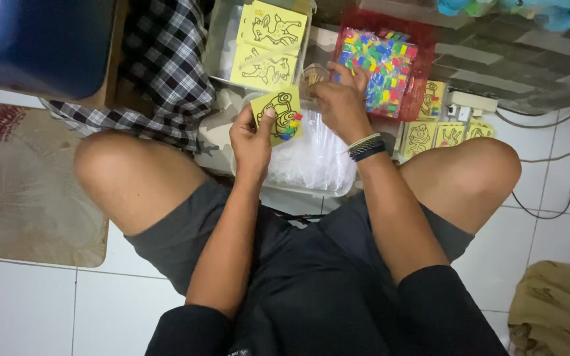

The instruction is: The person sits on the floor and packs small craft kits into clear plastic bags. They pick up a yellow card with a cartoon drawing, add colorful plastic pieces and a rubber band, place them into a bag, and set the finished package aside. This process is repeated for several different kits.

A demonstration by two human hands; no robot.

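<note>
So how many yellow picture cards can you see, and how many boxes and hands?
Yellow picture cards: 7. One is in the left hand, 2 lie in the clear tub, 4 are by the right knee.
Red tray of coloured bits: 1
Clear tubs: 2
Hands: 2, with the right hand
Total: 12

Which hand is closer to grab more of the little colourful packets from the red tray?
The right hand, probably. It already rests at the edge of the red tray, right next to the colourful packets. The left hand is busy holding the yellow card and sits farther from the tray.
</note>
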